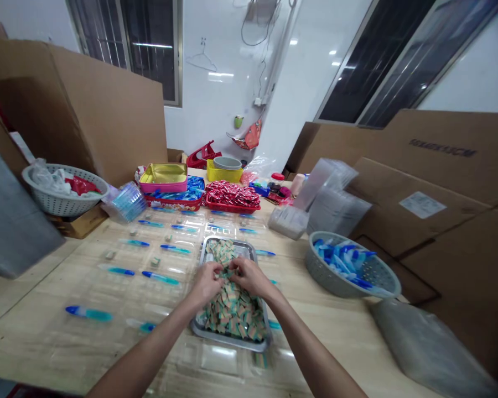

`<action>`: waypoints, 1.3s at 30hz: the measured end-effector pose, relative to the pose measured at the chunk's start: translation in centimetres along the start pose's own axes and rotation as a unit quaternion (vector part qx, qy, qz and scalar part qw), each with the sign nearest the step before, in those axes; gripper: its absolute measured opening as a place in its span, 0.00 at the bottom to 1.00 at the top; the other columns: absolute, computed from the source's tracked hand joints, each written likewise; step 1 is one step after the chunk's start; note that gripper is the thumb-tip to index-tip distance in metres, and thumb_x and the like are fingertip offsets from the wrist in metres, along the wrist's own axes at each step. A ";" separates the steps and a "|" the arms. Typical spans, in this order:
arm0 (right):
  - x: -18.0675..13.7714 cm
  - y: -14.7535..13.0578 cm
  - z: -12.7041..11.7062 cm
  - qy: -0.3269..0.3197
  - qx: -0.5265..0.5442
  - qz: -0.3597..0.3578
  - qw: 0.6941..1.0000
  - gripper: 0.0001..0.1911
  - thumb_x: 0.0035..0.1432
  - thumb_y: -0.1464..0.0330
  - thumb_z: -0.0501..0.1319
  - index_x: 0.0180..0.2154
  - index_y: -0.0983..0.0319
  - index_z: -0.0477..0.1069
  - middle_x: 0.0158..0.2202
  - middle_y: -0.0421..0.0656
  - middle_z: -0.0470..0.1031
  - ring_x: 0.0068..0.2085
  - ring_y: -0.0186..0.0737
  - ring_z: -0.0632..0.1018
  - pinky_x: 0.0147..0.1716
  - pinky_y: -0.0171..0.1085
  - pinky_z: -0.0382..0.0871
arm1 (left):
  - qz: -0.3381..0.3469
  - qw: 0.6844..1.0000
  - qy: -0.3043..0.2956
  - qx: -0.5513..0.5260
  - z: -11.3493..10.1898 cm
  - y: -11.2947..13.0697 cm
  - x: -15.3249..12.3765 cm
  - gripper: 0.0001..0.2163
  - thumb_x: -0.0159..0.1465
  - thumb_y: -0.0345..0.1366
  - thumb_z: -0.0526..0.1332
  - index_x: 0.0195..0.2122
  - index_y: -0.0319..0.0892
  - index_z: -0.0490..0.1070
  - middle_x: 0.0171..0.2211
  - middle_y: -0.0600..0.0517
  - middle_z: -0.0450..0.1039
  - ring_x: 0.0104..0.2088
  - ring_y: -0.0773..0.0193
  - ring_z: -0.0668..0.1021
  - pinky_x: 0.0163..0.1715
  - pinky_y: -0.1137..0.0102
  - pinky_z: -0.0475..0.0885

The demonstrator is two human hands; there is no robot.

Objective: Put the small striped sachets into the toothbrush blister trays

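A metal tray point(199, 326) on the table holds a heap of small green-and-tan striped blocks point(236, 309). My left hand point(208, 283) reaches over the tray's left side, its fingers pinched together at the blocks. From the right comes my right hand point(250, 276), thumb and fingers also closed, its tips close to the left hand's. What lies between the fingertips is too small and blurred to make out. Clear plastic trays point(120, 293) cover the table around the metal tray. Blue pens point(160, 277) lie in them, and a few hold a striped block point(155, 262).
At the right stands a grey basket point(315, 271) of blue-and-white items, beside stacked clear plastic trays point(336, 204). Red packets point(234, 194) fill a red basket at the back. A white basket point(62, 207) is at left. Cardboard boxes point(112, 110) flank the table.
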State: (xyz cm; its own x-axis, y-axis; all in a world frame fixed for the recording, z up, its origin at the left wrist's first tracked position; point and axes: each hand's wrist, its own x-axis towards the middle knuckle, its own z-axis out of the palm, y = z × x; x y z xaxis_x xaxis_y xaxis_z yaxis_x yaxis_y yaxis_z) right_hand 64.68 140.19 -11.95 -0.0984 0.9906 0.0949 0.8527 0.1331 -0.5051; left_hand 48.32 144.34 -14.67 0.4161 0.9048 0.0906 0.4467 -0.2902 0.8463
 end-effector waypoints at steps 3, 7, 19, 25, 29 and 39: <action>-0.5 0.2 -0.1 0.018 0.048 -0.001 0.999 0.11 0.45 0.78 0.59 0.34 0.63 0.70 0.28 0.39 0.70 0.31 0.36 0.69 0.31 0.33 0.58 | 0.026 0.999 -0.026 0.023 0.9 0.3 0.9 0.16 0.47 0.25 0.63 0.38 0.39 0.77 0.33 0.50 0.76 0.31 0.62 0.75 0.34 0.70 0.68; -1.1 1.0 0.1 0.040 0.102 -0.004 0.994 0.12 0.42 0.79 0.58 0.32 0.63 0.71 0.27 0.38 0.69 0.29 0.36 0.68 0.30 0.33 0.58 | 0.042 0.997 -0.046 0.040 1.7 0.3 1.5 0.11 0.47 0.25 0.62 0.31 0.41 0.77 0.29 0.53 0.75 0.32 0.62 0.74 0.34 0.71 0.67; -1.9 2.3 0.0 0.079 0.472 0.083 0.874 0.12 0.39 0.67 0.66 0.29 0.62 0.68 0.21 0.34 0.67 0.24 0.32 0.68 0.26 0.32 0.60 | 0.010 0.993 -0.060 -0.097 0.8 1.8 1.1 0.04 0.47 0.26 0.58 0.22 0.38 0.72 0.19 0.56 0.69 0.23 0.67 0.71 0.25 0.74 0.64; -2.1 1.5 -0.8 0.160 0.529 0.106 0.827 0.15 0.35 0.65 0.70 0.27 0.61 0.69 0.22 0.34 0.68 0.24 0.32 0.68 0.25 0.32 0.61 | -0.042 0.979 -0.043 -0.194 0.2 2.0 0.2 0.03 0.47 0.33 0.58 0.22 0.39 0.67 0.17 0.56 0.66 0.20 0.69 0.70 0.20 0.76 0.62; -2.7 0.8 -1.0 0.101 0.553 0.104 0.820 0.16 0.34 0.65 0.72 0.27 0.62 0.70 0.22 0.36 0.70 0.25 0.33 0.69 0.27 0.33 0.62 | -0.062 0.972 -0.014 -0.225 0.1 1.9 0.0 0.05 0.47 0.36 0.58 0.23 0.40 0.65 0.16 0.57 0.66 0.18 0.69 0.69 0.18 0.76 0.61; -2.9 -1.0 0.2 0.066 0.525 0.104 0.842 0.15 0.38 0.64 0.69 0.27 0.62 0.66 0.20 0.33 0.65 0.22 0.30 0.63 0.23 0.30 0.54 | -0.020 0.962 0.042 -0.270 1.1 3.1 -1.2 0.07 0.48 0.38 0.60 0.25 0.39 0.68 0.18 0.56 0.67 0.20 0.69 0.70 0.20 0.75 0.64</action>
State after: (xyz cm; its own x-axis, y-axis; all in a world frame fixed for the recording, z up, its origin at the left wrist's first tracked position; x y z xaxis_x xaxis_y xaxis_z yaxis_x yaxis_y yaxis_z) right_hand 64.03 137.17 -11.89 0.1151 0.9929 -0.0304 -0.0864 -0.0205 -0.9960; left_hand 50.06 142.01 -12.69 0.3316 0.9404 0.0749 -0.0243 -0.0709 0.9972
